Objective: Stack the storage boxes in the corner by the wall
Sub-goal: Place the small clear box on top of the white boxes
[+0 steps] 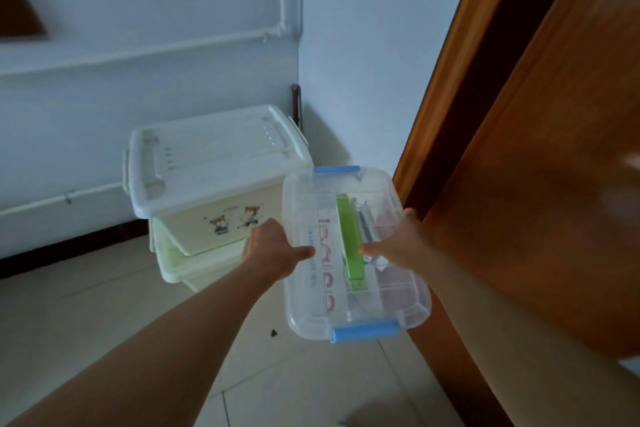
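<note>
I hold a small clear storage box [353, 302] with blue latches and a green handle in the air, just in front of the corner. My left hand [273, 246] grips its left side, thumb on the lid. My right hand [398, 243] grips its right side, thumb beside the green handle. In the corner stands a large cream box [214, 218] with a white lid and a cartoon print. It sits on another cream box [180, 267]. The clear box overlaps the upper box's right front corner in view.
White walls meet in the corner [299, 73], with white pipes [138, 52] running along the left wall. A brown wooden door [540, 184] and its frame stand close on the right. Pale floor tiles [104, 315] spread below, with a small dark speck [273, 333].
</note>
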{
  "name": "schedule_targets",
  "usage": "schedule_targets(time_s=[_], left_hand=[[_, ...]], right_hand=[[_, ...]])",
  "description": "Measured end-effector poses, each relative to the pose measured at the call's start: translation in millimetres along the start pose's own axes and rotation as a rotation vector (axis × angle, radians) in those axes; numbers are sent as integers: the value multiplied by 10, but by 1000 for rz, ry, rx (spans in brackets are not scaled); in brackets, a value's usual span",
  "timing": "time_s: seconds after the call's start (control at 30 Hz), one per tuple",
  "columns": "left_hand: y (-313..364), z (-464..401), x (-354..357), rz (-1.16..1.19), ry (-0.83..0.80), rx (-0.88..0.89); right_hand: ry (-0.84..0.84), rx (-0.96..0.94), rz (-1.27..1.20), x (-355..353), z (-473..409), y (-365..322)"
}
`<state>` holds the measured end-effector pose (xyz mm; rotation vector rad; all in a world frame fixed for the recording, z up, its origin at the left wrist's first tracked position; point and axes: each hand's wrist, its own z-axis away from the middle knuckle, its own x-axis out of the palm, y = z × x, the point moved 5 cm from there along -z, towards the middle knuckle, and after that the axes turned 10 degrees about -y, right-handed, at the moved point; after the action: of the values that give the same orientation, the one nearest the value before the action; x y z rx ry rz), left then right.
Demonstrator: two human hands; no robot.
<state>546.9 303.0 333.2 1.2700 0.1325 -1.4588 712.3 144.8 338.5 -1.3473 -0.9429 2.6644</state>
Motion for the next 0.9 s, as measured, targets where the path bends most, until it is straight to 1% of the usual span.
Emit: schedule_targets(time_s=[0.23, 0.43, 0.57, 0.67, 0.9], left_hand=[[147, -582, -605, 45, 95, -96], [92, -1159, -1128, 87, 151, -178], [3, -1558, -1435, 86, 162, -184], [-95, -1987, -1731, 74, 182, -185], [-287, -2866, -2142, 57, 151, -195]], right_hand=[[-120, -113, 102, -319, -739, -847], [-173, -196, 142, -367, -1376, -1618], [-173, -211, 164, -315, -1723, -2029], [-165, -206, 136, -233, -2058, -2363], [-154, -186, 120, -65, -2764, -2964]])
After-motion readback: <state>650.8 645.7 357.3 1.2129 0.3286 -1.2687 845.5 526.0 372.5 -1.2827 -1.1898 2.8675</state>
